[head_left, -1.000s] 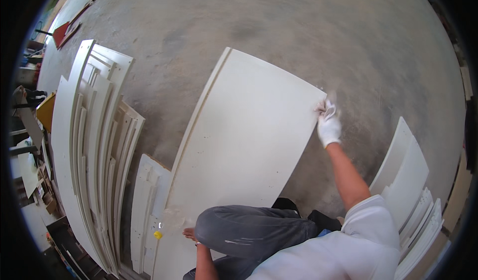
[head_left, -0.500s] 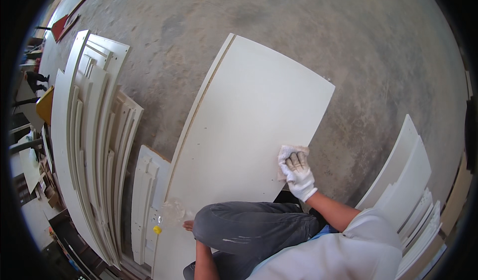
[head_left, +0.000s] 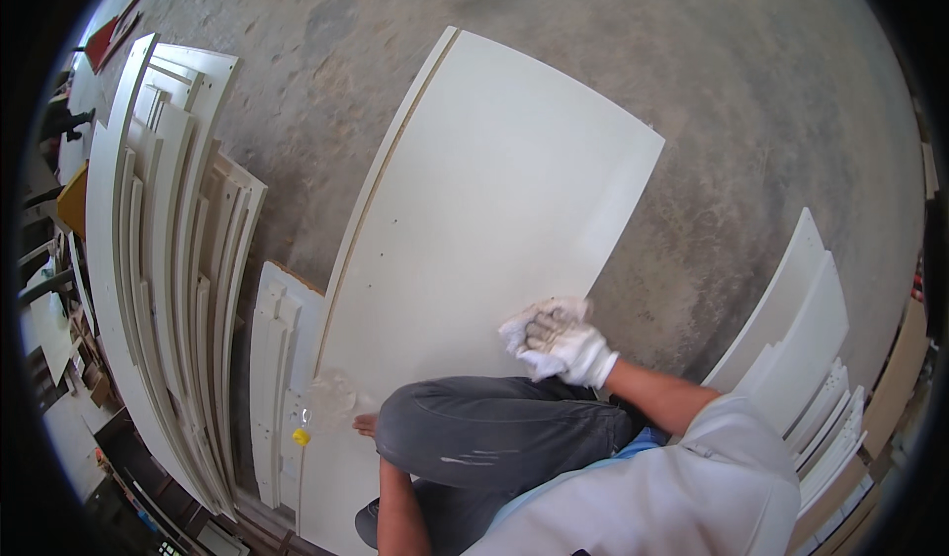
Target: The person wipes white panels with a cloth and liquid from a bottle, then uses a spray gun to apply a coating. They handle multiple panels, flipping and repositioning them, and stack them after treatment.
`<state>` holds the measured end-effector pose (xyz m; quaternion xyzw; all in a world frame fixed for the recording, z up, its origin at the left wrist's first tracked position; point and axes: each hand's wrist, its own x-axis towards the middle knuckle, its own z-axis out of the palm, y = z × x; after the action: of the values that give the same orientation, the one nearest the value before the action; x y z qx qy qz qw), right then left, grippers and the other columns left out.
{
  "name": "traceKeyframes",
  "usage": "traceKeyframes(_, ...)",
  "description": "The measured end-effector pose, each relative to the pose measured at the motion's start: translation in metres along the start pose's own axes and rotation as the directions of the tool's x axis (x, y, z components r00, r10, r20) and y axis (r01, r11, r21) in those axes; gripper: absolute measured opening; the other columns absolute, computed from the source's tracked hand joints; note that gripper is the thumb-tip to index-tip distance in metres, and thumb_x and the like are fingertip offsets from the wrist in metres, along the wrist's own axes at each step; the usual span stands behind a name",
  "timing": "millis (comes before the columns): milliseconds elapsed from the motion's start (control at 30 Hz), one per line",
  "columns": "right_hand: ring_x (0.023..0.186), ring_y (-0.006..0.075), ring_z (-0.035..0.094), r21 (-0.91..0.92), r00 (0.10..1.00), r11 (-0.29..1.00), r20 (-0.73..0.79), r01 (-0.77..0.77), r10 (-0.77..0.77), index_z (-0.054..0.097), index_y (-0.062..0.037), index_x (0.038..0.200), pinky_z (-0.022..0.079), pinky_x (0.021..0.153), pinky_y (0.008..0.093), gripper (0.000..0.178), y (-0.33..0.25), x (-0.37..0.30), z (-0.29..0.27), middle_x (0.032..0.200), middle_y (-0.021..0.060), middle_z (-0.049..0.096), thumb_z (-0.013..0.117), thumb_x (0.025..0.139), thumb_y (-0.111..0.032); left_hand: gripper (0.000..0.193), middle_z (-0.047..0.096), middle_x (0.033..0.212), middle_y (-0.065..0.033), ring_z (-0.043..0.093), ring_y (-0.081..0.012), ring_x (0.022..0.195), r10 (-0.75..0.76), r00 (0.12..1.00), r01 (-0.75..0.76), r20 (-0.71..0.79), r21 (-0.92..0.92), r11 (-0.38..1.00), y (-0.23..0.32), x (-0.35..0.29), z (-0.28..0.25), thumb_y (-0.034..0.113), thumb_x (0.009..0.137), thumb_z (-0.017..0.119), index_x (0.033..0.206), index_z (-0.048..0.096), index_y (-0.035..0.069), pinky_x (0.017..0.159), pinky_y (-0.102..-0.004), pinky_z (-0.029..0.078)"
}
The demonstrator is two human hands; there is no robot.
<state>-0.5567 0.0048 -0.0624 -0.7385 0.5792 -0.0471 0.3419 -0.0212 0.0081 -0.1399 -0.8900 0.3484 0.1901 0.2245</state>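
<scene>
A long white panel (head_left: 494,171) with a groove along its left edge and a few small holes lies before me. My right hand (head_left: 559,339), in a white glove with greyed fingers, is closed on a bunched white cloth (head_left: 521,337) against the panel near its right edge. Past my bent knee, the bare fingertips of my left hand (head_left: 367,425) lie stretched out on the panel's left part; the knee covers the rest of that hand. Beside them is a crumpled clear plastic bag (head_left: 332,394). A small yellow object (head_left: 301,436) sits at the panel's left edge.
Stacked white boards (head_left: 163,259) stand at the left, with a shorter pile of white pieces (head_left: 277,358) nearer to me. More white boards (head_left: 791,329) are at the right. Concrete floor (head_left: 732,91) surrounds the panel. A red item (head_left: 102,44) lies far left.
My right hand has swept the cloth leftward across the panel, off its right edge. The fingertips of my left hand stay in place. The whole view has shifted slightly.
</scene>
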Motion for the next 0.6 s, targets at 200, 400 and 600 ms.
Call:
traceKeyframes(200,0.134,0.0332,0.054,0.055,0.611,0.903,-0.719,-0.425,0.331,0.053,-0.0045,0.143,0.038,0.115,0.0516,0.044,0.157,0.079,-0.157,0.15,0.0107,0.056,0.055,0.1,-0.016,0.118,0.003,0.164,-0.0404,0.009,-0.0539,0.154,0.004,1.0,-0.004,-0.023,0.02,1.0,-0.003,0.01,0.016,0.061,0.089,0.064,0.158,0.004,-0.013,0.121,-0.0601,0.027)
traceKeyframes(400,0.142,0.0403,0.044,-0.554,0.878,0.681,-0.299,-0.479,0.375,0.039,-0.0022,0.153,0.023,0.124,0.056,0.072,0.088,0.09,-0.109,0.153,0.0275,0.046,0.046,0.102,-0.052,0.131,-0.001,0.165,-0.0396,0.004,-0.0539,0.155,-0.013,1.0,0.013,0.011,0.006,1.0,0.012,0.005,0.015,0.067,0.081,0.071,0.158,0.0,-0.012,0.121,-0.0613,0.026)
traceKeyframes(600,0.127,0.0446,0.056,-0.211,0.675,0.838,-0.701,-0.503,0.229,0.057,-0.0194,0.139,0.033,0.116,0.0533,0.048,0.193,0.222,-0.207,0.147,0.0158,0.056,0.04,0.104,-0.047,0.162,-0.013,0.165,-0.0371,-0.012,-0.0541,0.154,-0.027,0.99,0.061,0.142,-0.243,0.968,0.037,-0.027,-0.026,0.073,0.06,0.087,0.158,-0.011,-0.01,0.122,-0.0652,0.015)
